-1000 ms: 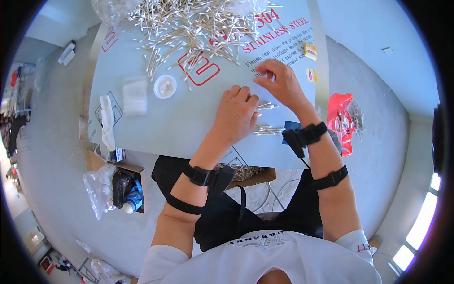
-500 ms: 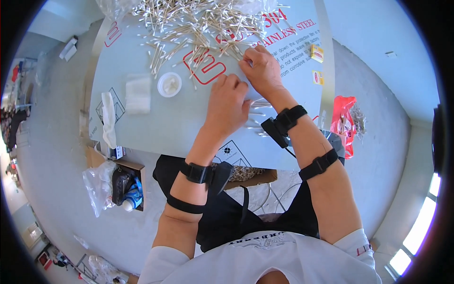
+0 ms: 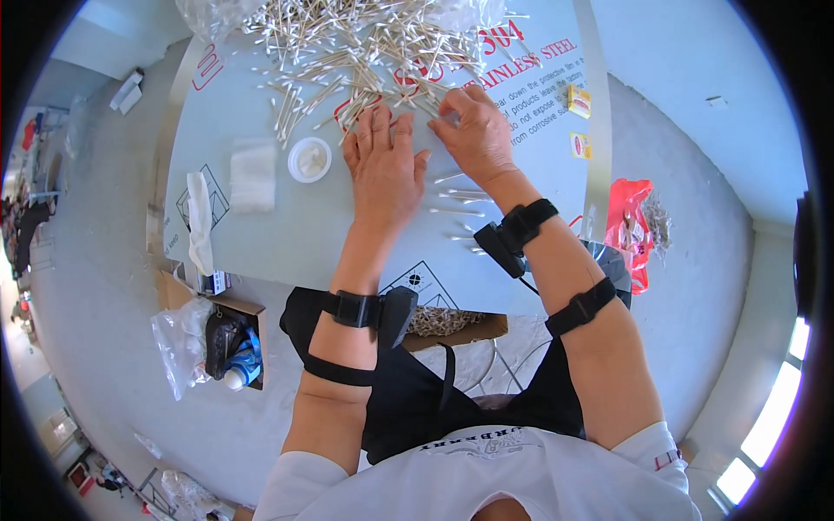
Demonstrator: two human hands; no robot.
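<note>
A large loose pile of cotton swabs (image 3: 356, 39) covers the far part of the table. At its near edge my left hand (image 3: 382, 174) lies palm down, fingers stretched and apart, fingertips beside a few swabs. My right hand (image 3: 478, 135) is closed at the pile's right near edge, thumb and fingers bent together by some swab sticks; what they hold, if anything, is hidden. Several separate cotton swabs (image 3: 459, 211) lie between my forearms, partly covered by the right wrist. Left of my left hand stands a small round white dish (image 3: 310, 160) with whitish bits inside.
A stack of white squares (image 3: 253, 176) and a white cloth strip (image 3: 200, 221) lie at the table's left. Two small yellow packets (image 3: 579, 102) sit near the right edge. Below are an open box (image 3: 236, 343), a carton of swabs (image 3: 452, 323) and a red bag (image 3: 629, 230).
My left hand has moved left and away from me, and its curled fingers have spread out. The right hand has shifted slightly left. More of the separate swabs now show.
</note>
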